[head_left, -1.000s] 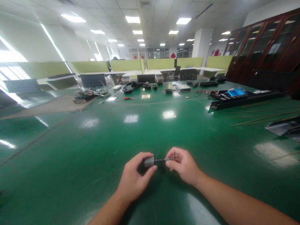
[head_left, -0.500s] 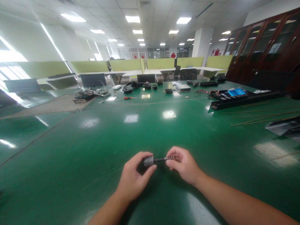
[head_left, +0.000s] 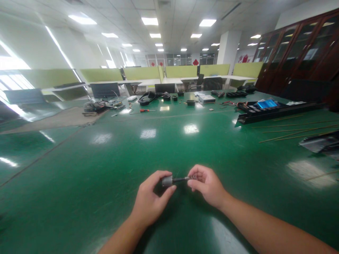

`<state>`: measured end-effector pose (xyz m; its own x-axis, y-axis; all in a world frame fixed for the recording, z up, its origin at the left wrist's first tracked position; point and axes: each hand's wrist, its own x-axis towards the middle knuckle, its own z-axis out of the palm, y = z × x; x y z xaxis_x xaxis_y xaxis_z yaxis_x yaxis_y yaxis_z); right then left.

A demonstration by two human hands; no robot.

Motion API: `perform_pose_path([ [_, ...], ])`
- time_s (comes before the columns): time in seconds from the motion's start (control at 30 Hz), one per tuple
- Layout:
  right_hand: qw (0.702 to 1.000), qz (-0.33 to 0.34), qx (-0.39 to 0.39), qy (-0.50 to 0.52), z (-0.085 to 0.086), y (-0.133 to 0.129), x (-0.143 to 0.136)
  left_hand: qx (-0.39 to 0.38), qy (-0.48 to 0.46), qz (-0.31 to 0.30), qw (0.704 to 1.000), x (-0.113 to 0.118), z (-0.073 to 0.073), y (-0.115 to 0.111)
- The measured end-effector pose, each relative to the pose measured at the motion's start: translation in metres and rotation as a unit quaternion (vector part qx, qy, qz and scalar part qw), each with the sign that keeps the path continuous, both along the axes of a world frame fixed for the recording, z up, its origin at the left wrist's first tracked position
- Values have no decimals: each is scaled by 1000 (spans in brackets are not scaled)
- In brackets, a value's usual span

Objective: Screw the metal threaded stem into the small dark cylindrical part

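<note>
Between my two hands, close above the green table, lies a short grey metal cylinder with a thin dark rod coming out of its right end. My left hand is curled around the cylinder, forefinger above it and thumb below. My right hand pinches the rod's far end, a spiral piece that looks like a drill bit, between thumb and fingers. The fingers partly cover this spiral end. The whole piece is held nearly level, pointing left to right.
Across the green table lie a red-handled screwdriver, small black boxes and a heap of electronic parts. To the right are a long black tray with a blue item and several thin rods.
My left hand and the cylinder have shifted very slightly left. My right hand stays at almost the same spot, still pinching the spiral end.
</note>
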<state>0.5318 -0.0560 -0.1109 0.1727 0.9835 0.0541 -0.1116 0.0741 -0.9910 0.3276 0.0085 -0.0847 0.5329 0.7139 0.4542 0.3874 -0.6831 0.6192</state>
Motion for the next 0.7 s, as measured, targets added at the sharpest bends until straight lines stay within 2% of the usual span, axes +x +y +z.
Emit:
perform_pose_path([
  [0.23, 996, -19, -1, 84, 1, 5, 4, -34, -26, 65, 997, -1, 1, 1],
  [0.4, 997, -26, -9, 77, -1, 9, 2, -152, -123, 97, 976, -3, 0, 6],
  [0.53, 997, -14, -12, 72, -2, 9, -1, -253, -262, 119, 924, -4, 7, 12],
  [0.7, 998, -2, -9, 69, -1, 10, -3, -394, -397, 139, 817, -15, 41, 8],
])
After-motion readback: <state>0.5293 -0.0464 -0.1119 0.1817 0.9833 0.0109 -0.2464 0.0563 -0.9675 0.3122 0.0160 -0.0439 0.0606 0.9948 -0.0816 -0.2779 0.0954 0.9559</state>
